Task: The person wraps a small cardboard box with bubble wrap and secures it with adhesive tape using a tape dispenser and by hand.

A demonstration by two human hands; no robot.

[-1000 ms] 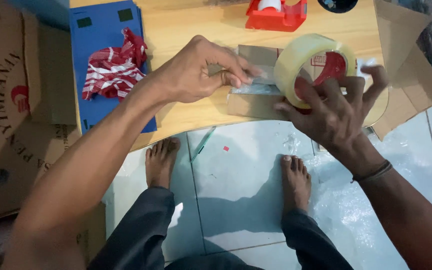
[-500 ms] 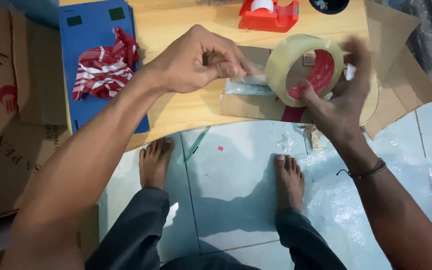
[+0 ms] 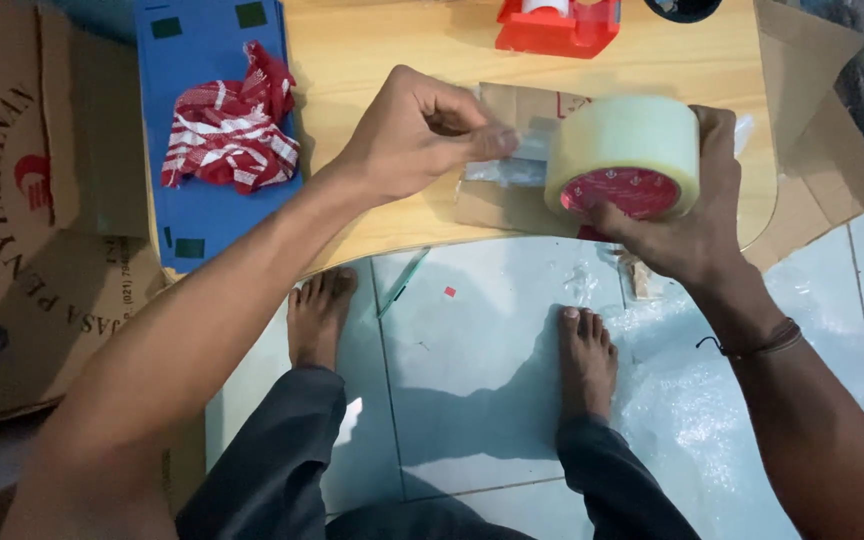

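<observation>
Tape roll (image 3: 624,155), wide and clear with a red core, sits in my right hand (image 3: 687,235) above the near edge of the worktop (image 3: 392,60). Fingers of that hand are wrapped round the roll from the right and from below, thumb pressed near the core's face. Core axis points roughly toward me; the roll stands on edge.

Left hand (image 3: 407,140) lies just to the left of the roll, fingers closed narrow, thumb and forefinger pinched on the free end of the tape (image 3: 517,150). The drawn strip runs left to right, from that pinch to the roll, its long axis along the worktop's edge.

Under the strip lies a small flat cardboard packet (image 3: 512,185); I judge the tape to be touching or just above it, cannot tell which.

Right hand carries the roll; left hand is nearer the strip's end.

Other items: red-and-white cloth (image 3: 227,125) on a blue board (image 3: 212,150), well to the left; red tape dispenser (image 3: 557,25) at the far edge.
</observation>
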